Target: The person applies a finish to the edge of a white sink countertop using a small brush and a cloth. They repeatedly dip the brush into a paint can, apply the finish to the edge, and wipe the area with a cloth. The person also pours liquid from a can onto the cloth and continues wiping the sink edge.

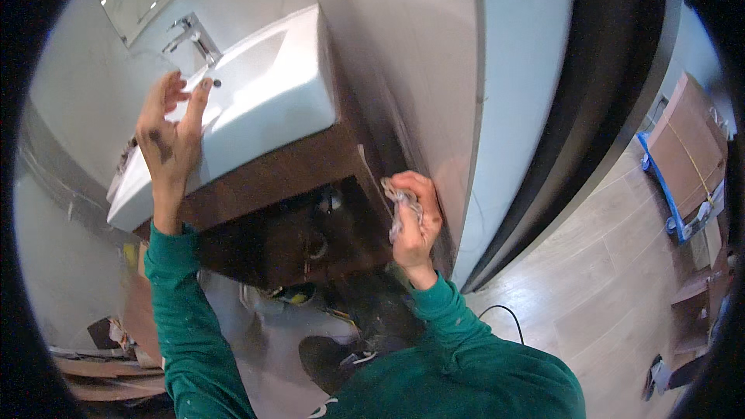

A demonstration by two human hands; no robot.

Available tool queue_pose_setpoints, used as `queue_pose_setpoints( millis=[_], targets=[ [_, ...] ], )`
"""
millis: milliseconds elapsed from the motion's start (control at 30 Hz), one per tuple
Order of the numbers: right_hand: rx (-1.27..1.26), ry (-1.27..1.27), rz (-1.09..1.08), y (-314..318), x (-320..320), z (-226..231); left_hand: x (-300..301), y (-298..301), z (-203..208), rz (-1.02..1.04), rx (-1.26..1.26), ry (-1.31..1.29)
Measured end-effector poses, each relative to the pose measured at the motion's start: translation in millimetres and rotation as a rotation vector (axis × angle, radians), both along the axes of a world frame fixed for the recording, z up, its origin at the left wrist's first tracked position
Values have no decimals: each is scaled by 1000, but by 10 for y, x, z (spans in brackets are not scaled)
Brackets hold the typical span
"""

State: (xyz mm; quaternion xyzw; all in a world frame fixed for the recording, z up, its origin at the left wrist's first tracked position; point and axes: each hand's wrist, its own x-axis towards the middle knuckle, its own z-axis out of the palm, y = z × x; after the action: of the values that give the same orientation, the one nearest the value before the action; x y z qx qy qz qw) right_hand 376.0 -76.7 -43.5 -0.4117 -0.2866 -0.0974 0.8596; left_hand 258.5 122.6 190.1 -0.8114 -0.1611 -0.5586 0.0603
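Observation:
My left hand (172, 128) is raised over the left half of a white washbasin (299, 97). Its thumb and fingers are apart and nothing shows between them. A dark smudge marks the back of this hand. Behind the fingertips stands a chrome faucet (203, 40). Lower and to the right, my right hand (419, 217) is closed round a crumpled, pale rag (402, 203), part of which sticks out past the fingers. This hand is beside the right end of the brown vanity cabinet (268, 159) under the basin, close to the wall.
Below the basin the cabinet front shows a dark opening, with pipes that are hard to make out. Tools and small items lie near my shoe (330, 361). To the right, past a doorway edge, are a wood-look floor (578, 264) and a blue-framed cart (660, 186) with brown boards.

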Motion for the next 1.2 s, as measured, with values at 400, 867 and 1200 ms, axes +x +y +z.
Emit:
queue_pose_setpoints(
  millis=[400, 867, 1200],
  targets=[
    [-253, 423, 359, -314, -276, -890, -66, 383, 13, -94, -146, 28],
    [-1008, 364, 379, -275, -423, -1539, -374, 1119, 255, 56, 81, 250],
    [-915, 289, 357, -59, -236, -1304, -356, 1029, 219, 51, -57, 225]
  ],
)
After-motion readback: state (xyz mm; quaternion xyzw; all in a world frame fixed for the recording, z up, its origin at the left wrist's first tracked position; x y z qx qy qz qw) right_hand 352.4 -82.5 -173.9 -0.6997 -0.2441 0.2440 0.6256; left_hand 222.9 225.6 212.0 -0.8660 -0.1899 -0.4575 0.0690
